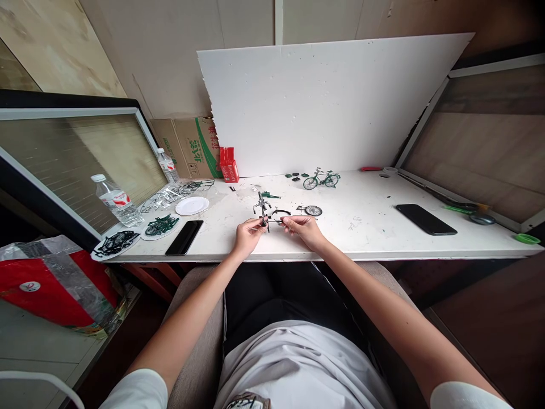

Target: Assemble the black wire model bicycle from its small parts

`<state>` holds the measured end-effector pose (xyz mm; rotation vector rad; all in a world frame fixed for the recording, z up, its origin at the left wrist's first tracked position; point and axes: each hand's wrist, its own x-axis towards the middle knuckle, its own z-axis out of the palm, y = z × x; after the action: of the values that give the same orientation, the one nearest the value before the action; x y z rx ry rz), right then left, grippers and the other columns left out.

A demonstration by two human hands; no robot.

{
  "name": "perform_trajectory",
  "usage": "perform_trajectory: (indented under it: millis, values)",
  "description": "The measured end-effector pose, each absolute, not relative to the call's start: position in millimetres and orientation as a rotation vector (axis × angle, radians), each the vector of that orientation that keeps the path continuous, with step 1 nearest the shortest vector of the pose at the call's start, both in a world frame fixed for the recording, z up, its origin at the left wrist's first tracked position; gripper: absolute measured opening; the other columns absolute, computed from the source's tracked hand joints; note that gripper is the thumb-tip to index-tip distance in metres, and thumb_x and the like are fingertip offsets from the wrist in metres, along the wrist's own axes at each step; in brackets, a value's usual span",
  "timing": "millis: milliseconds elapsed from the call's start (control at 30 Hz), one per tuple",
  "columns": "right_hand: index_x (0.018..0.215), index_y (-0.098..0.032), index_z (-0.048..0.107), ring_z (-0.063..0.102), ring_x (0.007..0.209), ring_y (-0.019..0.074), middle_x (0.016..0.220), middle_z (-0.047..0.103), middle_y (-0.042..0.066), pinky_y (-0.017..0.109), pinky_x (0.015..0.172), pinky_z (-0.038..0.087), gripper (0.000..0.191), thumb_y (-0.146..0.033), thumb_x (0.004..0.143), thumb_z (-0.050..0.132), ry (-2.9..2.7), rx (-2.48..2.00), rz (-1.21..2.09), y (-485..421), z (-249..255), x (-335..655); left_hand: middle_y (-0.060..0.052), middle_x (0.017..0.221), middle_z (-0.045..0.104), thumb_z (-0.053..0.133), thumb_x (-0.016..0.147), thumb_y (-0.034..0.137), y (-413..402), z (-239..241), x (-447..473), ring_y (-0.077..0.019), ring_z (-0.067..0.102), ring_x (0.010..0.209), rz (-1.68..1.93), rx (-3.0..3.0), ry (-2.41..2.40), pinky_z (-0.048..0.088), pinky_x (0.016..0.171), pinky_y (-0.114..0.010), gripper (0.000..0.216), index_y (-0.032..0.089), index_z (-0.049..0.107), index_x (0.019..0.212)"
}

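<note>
My left hand (247,234) is pinched on the lower end of a small dark model bicycle frame (261,208) that stands upright over the white table (366,221). My right hand (303,228) is closed in a pinch on a thin black curved part (281,213) just right of the frame. A loose small spoked wheel (313,211) lies beyond my right hand. A finished green model bicycle (321,179) stands further back near the white foam board (323,102).
Black phones lie at left (184,237) and at right (426,219). Plates of green and black parts (160,225), a white plate (192,205), two water bottles (117,200), a red box (229,164) and a cardboard carton (189,146) fill the left side.
</note>
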<state>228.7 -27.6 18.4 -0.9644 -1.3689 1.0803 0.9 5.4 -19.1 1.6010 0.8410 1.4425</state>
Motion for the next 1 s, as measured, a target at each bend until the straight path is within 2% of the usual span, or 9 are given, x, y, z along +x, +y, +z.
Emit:
perform_trajectory:
  millis: [167, 333, 467, 600, 833, 1000]
  values:
    - [0.088, -0.022, 0.087, 0.066, 0.071, 0.0194, 0.082, 0.079, 0.007, 0.034, 0.066, 0.054, 0.047, -0.067, 0.074, 0.089, -1.363, -0.973, 1.080, -28.7, 18.9, 228.4, -0.014, 0.116, 0.078, 0.085, 0.087, 0.041, 3.5, -18.1, 0.4, -0.0186, 0.071, 0.087, 1.429, 1.666, 0.838, 0.058, 0.075, -0.031, 0.043, 0.016, 0.083, 0.122]
    - [0.092, -0.022, 0.089, 0.071, 0.076, 0.0215, 0.090, 0.082, 0.008, 0.038, 0.079, 0.060, 0.043, -0.059, 0.071, 0.095, -1.335, -0.961, 1.096, -25.0, 13.0, 230.0, -0.014, 0.109, 0.077, 0.083, 0.088, 0.040, 0.3, -15.1, 0.8, -0.0193, 0.071, 0.086, 1.424, 1.681, 0.853, 0.058, 0.074, -0.031, 0.042, 0.016, 0.083, 0.122]
    - [0.098, -0.022, 0.088, 0.075, 0.083, 0.0242, 0.103, 0.084, 0.010, 0.041, 0.083, 0.062, 0.047, -0.054, 0.065, 0.099, -1.295, -0.974, 1.117, -22.9, 9.6, 231.1, -0.013, 0.105, 0.076, 0.083, 0.087, 0.041, -0.4, -14.6, 1.4, -0.0197, 0.071, 0.084, 1.429, 1.677, 0.871, 0.057, 0.072, -0.031, 0.042, 0.015, 0.084, 0.120]
    - [0.102, -0.022, 0.087, 0.078, 0.091, 0.0273, 0.102, 0.084, 0.010, 0.041, 0.084, 0.063, 0.052, -0.051, 0.061, 0.102, -1.288, -0.948, 1.142, -23.3, 9.9, 231.8, -0.012, 0.101, 0.076, 0.084, 0.086, 0.043, -0.4, -14.9, 1.7, -0.0190, 0.069, 0.083, 1.425, 1.675, 0.874, 0.056, 0.071, -0.030, 0.043, 0.015, 0.084, 0.119]
    - [0.101, -0.020, 0.086, 0.076, 0.077, 0.0248, 0.094, 0.083, 0.011, 0.035, 0.064, 0.055, 0.057, -0.068, 0.072, 0.091, -1.313, -0.945, 1.173, -23.4, 12.7, 229.0, -0.013, 0.107, 0.077, 0.082, 0.089, 0.045, -2.0, -14.4, 2.4, -0.0192, 0.070, 0.085, 1.424, 1.704, 0.885, 0.055, 0.071, -0.030, 0.044, 0.015, 0.084, 0.120]
    - [0.096, -0.021, 0.085, 0.063, 0.062, 0.0170, 0.076, 0.075, 0.004, 0.034, 0.065, 0.053, 0.059, -0.076, 0.078, 0.082, -1.357, -0.911, 1.164, -23.9, 13.2, 228.3, -0.013, 0.105, 0.077, 0.084, 0.087, 0.045, -2.4, -14.1, 3.8, -0.0194, 0.070, 0.084, 1.439, 1.673, 0.879, 0.056, 0.070, -0.030, 0.044, 0.014, 0.084, 0.118]
